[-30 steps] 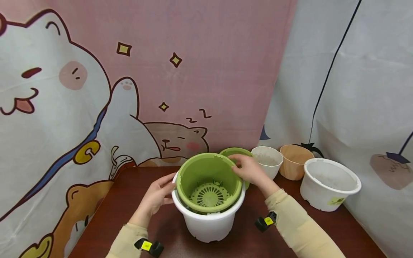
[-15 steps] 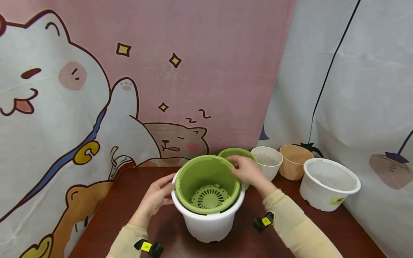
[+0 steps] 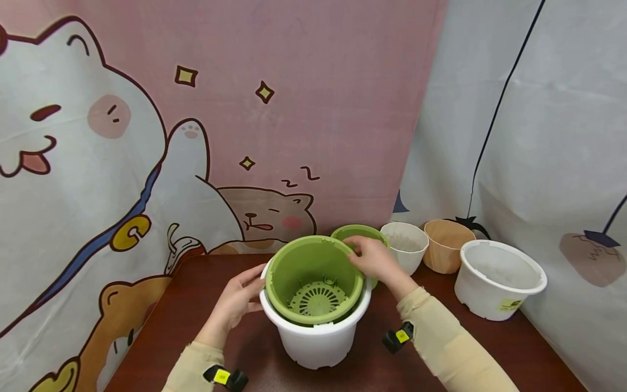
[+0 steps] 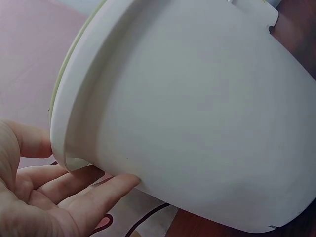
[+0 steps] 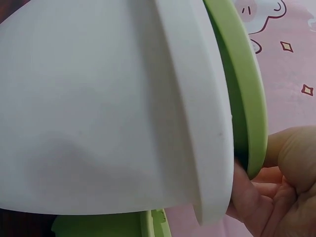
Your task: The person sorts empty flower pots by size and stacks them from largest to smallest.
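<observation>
A green plastic flowerpot [image 3: 313, 272] with a slotted base sits tilted inside a white flowerpot [image 3: 320, 345] on the table. My left hand [image 3: 236, 296] holds the white pot at its left; in the left wrist view the thumb meets the white rim [image 4: 74, 108] while the fingers reach under it along the wall. At the other side, my right hand [image 3: 374, 258] pinches the green pot's rim [image 5: 254, 98], thumb on top and fingers beneath. The right wrist view shows a gap between the green rim and the white one there.
Behind my right hand stands another green pot [image 3: 360, 231], partly hidden. Further right are a white faceted pot [image 3: 411, 256], a tan pot [image 3: 443, 261] and a larger white pot [image 3: 482, 296] with a yellow-green label. Printed cloth [image 3: 333, 109] hangs behind the dark red table [image 3: 191, 305].
My right hand and the green pot have shifted slightly left, and the pot's back rim sits a little lower. The left hand and white pot look nearly unmoved.
</observation>
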`<control>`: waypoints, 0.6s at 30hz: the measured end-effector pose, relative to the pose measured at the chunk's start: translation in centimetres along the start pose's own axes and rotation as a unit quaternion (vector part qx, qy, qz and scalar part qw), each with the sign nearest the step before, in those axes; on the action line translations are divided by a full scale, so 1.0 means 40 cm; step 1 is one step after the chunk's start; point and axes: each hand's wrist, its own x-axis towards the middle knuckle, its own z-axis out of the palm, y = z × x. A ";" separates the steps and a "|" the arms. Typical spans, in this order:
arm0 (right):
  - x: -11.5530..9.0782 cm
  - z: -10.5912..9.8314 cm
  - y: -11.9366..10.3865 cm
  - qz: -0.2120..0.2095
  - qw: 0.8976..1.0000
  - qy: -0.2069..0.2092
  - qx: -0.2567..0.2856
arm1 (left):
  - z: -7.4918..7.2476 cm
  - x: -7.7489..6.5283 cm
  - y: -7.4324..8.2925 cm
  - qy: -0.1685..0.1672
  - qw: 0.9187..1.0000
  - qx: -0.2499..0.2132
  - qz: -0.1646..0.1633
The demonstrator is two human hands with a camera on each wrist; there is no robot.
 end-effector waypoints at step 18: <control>-0.009 0.012 0.008 -0.012 0.999 0.038 -0.033 | 0.003 -0.006 0.002 0.011 1.000 0.003 0.002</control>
